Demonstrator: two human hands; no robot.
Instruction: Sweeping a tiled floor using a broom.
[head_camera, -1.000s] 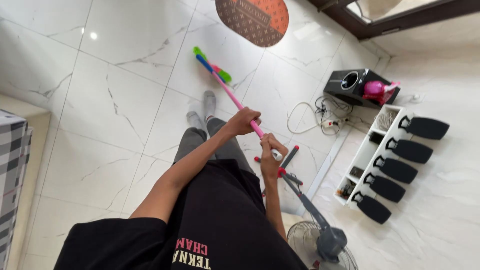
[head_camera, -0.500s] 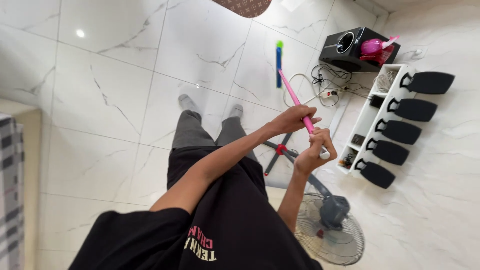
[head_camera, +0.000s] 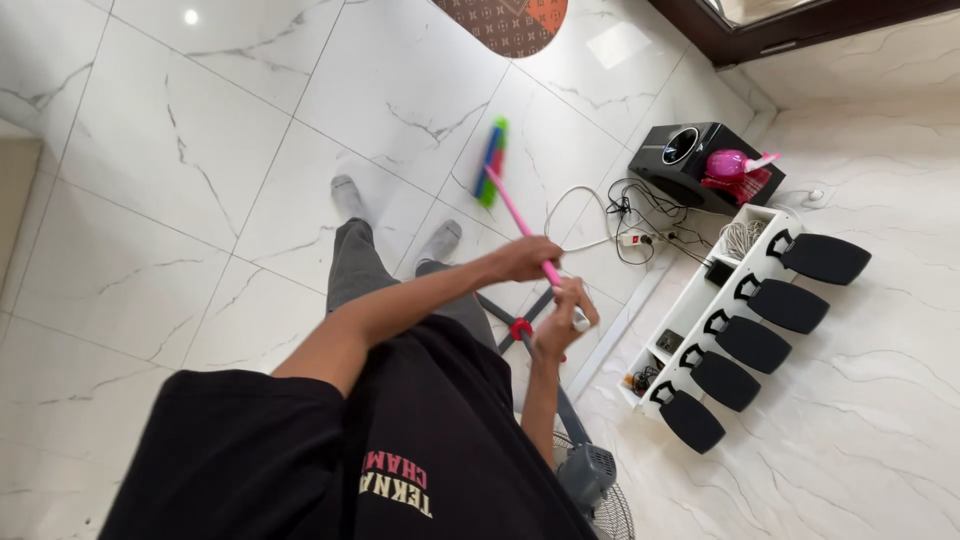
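White marble-look floor tiles (head_camera: 150, 150) are filling most of the view, with a patterned rug (head_camera: 510, 15) lying at the top edge and a dark window frame running along the upper right. The person is standing in grey socks and is holding a broom with a pink handle (head_camera: 520, 220); its green and blue brush head (head_camera: 490, 160) is resting on the floor ahead of the feet, near the rug. The left hand (head_camera: 525, 258) is clenching the handle lower down, and the right hand (head_camera: 562, 318) is gripping it just at the upper end, so both hands are closed on the broom. Just beside the hands, a standing fan (head_camera: 590, 480) is rising from a dark cross-shaped base, and a loose tangle of white cable and a power strip (head_camera: 625, 238) is lying near the brush's path. Farther right, a black speaker (head_camera: 690, 160) with a pink object on top is sitting by a white shelf unit (head_camera: 700, 300) lined with black oval panels. As a judgement, the risks are looking plain: a wide sweep could be snagging the cable and dragging the power strip, or the handle's upper end could be knocking the fan, since both are standing so close to the working hands.
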